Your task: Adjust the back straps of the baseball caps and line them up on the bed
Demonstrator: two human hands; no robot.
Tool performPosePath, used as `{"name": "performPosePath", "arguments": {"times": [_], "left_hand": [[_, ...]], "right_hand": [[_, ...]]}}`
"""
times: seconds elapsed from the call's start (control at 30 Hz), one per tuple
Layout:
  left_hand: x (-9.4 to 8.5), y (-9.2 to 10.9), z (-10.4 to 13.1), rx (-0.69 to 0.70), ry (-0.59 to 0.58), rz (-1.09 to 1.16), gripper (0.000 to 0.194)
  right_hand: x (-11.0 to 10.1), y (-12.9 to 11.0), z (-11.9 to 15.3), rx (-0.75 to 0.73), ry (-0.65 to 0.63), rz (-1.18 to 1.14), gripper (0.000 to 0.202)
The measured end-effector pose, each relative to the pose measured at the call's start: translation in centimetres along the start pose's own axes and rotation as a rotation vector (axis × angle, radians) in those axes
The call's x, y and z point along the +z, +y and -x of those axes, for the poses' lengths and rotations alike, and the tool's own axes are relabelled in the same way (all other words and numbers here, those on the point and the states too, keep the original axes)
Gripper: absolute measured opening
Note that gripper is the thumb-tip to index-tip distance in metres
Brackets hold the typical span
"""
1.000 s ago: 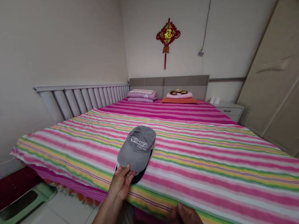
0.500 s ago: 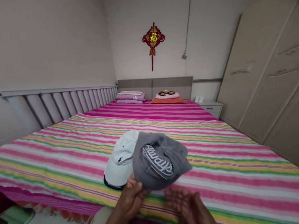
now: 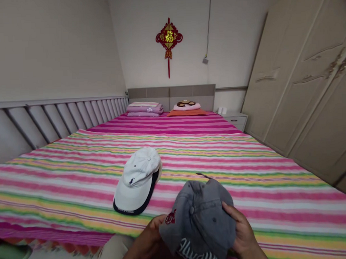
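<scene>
A grey baseball cap [image 3: 202, 216] with white lettering is held between my two hands, low over the near edge of the bed. My left hand [image 3: 154, 233] grips the cap at its left side, by a part with a small red mark; most of those fingers are hidden behind it. At the opposite side, my right hand [image 3: 242, 231] holds the cap with the thumb on top of the cloth and the fingers underneath. To the left, apart from both hands, a white baseball cap [image 3: 139, 176] with a dark-edged brim lies on the striped bedspread [image 3: 86, 175].
Folded purple bedding [image 3: 145, 109] and a pink pillow [image 3: 187, 106] sit against the headboard [image 3: 191, 93]. Metal railing [image 3: 75, 114] runs along the left side. A nightstand [image 3: 235, 120] and a wardrobe [image 3: 297, 78] stand at right. A green stool [image 3: 12, 258] is at lower left.
The grey cap has moved right and toward me, away from the white cap, and turned so its lettering faces me. My right hand, previously free of it, now grips it too.
</scene>
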State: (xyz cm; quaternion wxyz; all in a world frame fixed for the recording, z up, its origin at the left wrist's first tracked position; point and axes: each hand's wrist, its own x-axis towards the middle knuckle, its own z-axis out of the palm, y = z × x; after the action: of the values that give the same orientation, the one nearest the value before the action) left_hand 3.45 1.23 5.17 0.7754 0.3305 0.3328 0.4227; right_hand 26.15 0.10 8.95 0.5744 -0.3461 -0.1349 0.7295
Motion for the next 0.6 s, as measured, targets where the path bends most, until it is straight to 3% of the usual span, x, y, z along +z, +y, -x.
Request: {"name": "performPosePath", "arguments": {"times": [0.07,0.17,0.3,0.4,0.6], "left_hand": [[-0.5,0.7,-0.6,0.011,-0.027,0.047,0.013],[-1.3,1.2,-1.6,-0.107,-0.063,0.127,0.029],[-0.5,1.6,-2.2,-0.241,-0.217,0.16,0.031],[1.0,1.9,-2.3,-0.208,-0.293,0.15,0.05],[1.9,2.2,-2.1,-0.138,-0.25,0.212,0.047]], "right_hand": [[0.1,-0.2,0.1,0.026,0.008,-0.012,0.015],[0.3,-0.4,0.2,0.029,0.045,-0.06,0.015],[0.4,-0.1,0.5,0.043,0.075,-0.107,0.023],[0.0,0.2,0.6,0.031,0.038,-0.105,0.024],[-1.7,0.6,0.9,-0.013,-0.028,-0.059,0.018]]}}
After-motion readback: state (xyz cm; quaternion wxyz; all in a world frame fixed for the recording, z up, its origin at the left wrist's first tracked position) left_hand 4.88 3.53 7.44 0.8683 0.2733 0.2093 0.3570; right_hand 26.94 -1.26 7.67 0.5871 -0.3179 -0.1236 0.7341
